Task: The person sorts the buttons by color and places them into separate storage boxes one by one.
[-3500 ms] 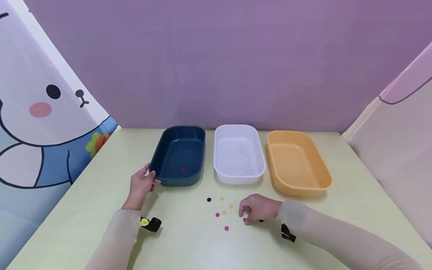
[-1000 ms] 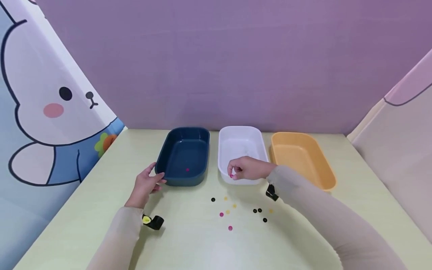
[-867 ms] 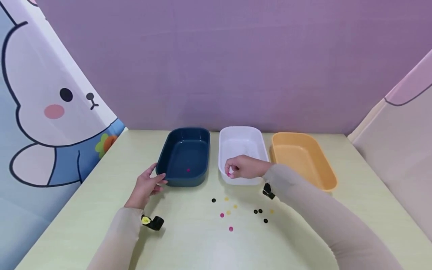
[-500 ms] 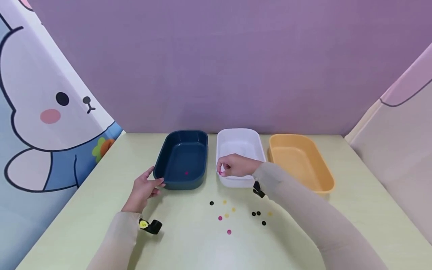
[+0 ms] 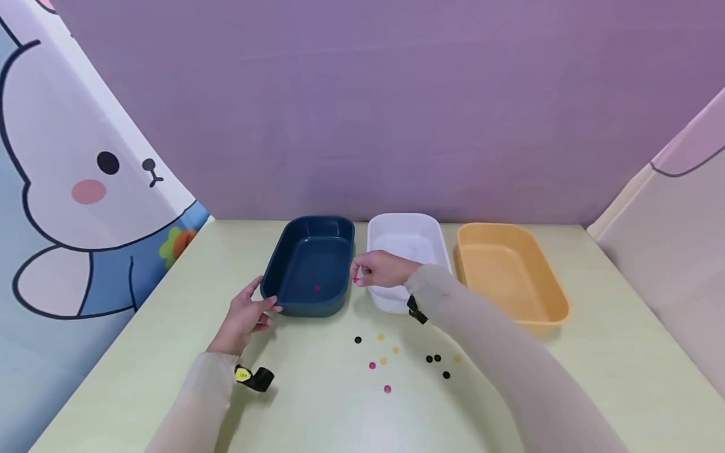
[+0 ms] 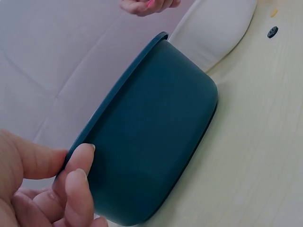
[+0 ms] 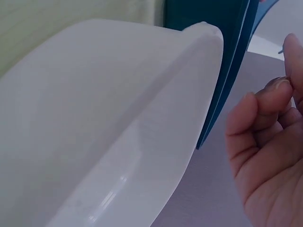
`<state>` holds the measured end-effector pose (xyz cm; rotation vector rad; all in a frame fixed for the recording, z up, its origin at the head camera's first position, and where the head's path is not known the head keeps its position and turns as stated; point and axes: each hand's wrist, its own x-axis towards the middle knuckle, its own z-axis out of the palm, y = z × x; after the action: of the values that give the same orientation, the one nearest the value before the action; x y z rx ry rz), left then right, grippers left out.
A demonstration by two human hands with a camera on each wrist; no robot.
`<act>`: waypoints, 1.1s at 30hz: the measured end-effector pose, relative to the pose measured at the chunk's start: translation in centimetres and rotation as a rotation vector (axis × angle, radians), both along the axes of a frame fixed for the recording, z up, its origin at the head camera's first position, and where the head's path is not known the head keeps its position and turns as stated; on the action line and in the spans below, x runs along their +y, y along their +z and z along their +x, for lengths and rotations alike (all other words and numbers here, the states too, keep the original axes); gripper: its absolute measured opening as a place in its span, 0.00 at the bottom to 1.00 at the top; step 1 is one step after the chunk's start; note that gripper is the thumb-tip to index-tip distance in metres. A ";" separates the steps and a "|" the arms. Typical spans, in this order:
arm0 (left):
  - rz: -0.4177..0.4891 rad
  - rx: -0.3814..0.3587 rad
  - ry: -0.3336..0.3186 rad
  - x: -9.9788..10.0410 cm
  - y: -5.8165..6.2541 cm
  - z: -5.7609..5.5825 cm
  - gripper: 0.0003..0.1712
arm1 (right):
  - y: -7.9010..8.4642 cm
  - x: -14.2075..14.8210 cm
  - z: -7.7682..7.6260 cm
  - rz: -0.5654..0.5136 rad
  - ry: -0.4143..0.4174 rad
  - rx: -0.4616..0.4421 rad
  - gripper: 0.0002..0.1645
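Observation:
My left hand (image 5: 242, 319) grips the near left corner of the dark blue tray (image 5: 311, 309). The left wrist view shows its thumb over the rim and curled fingers (image 6: 78, 189) against the outer wall. Between the thumb and finger of my right hand (image 5: 385, 268) is a small pink button (image 5: 355, 280). That hand is above the gap between the blue tray and the white tray (image 5: 404, 229), near the blue tray's right rim. Another pink button (image 5: 318, 288) lies inside the blue tray. In the right wrist view the pinched button is hidden behind the fingers.
An orange tray (image 5: 512, 277) stands at the right. On the table (image 5: 317, 402) before the trays lie loose buttons: two pink, including one pink button (image 5: 387, 389), several black, including one black button (image 5: 358, 340), and several yellow, including one yellow button (image 5: 395, 350).
My right hand has picked a pink button off the table, lifted it over the white tray and moved left toward the blue tray. My left hand keeps its grip on the blue tray.

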<state>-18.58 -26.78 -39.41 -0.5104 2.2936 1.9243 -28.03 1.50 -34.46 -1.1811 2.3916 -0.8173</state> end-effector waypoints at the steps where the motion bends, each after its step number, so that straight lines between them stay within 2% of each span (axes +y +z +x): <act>1: -0.001 0.001 0.002 -0.1 0.0 0.1 0.41 | 0.0 -0.3 -0.1 0.006 0.002 0.006 0.03; 6: 0.007 0.009 0.004 -0.2 -0.1 0.2 0.41 | 0.2 -1.6 -0.6 0.070 -0.001 0.053 0.02; 14: 0.027 0.014 0.017 0.4 -0.3 0.3 0.41 | 0.3 -4.2 -1.8 0.148 -0.042 0.008 0.02; 21: 0.014 0.008 0.042 0.5 -0.2 0.6 0.41 | 0.0 -6.3 -2.3 0.150 0.013 0.055 0.03; 29: 0.049 0.040 0.041 0.6 -0.1 0.3 0.42 | 0.6 -7.7 -2.5 0.172 -0.063 0.094 0.02; 33: 0.046 0.029 0.056 0.5 -0.1 0.3 0.42 | 0.6 -8.4 -2.8 0.169 -0.070 0.107 0.03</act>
<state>-18.23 -26.25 -39.53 -0.5502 2.2699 2.0185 -30.88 -6.90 -33.86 -1.1056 2.5441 -0.5724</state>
